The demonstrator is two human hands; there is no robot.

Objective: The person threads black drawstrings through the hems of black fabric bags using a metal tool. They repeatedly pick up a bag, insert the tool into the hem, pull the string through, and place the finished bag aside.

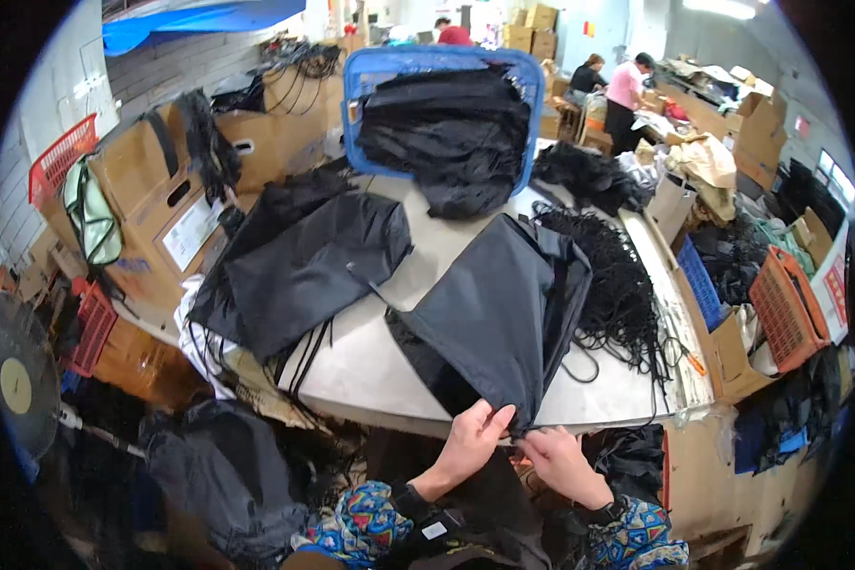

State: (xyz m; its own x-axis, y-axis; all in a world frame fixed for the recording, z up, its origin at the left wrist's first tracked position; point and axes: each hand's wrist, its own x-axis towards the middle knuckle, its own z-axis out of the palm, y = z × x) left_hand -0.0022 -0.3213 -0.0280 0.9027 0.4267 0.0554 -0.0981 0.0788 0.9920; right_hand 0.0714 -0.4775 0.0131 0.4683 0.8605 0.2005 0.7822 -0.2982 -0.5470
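A black fabric bag (484, 304) lies spread over the white table (342, 366), its near corner drawn to the front edge. My left hand (470, 442) pinches that corner between thumb and fingers. Close beside it, my right hand (562, 463) has its fingers closed at the same corner; what exactly lies between them is too small to make out. To the left lies a heap of similar black bags (299, 256), with cords hanging over the table's edge. A tangled pile of black cords (603, 280) is at the right.
Behind the bag stands a blue plastic basket (350, 123) full of black fabric. Cardboard boxes (138, 180) line the left, near a fan (14, 385). Scissors with orange handles (695, 364) lie at the right edge. People (625, 90) work in the background.
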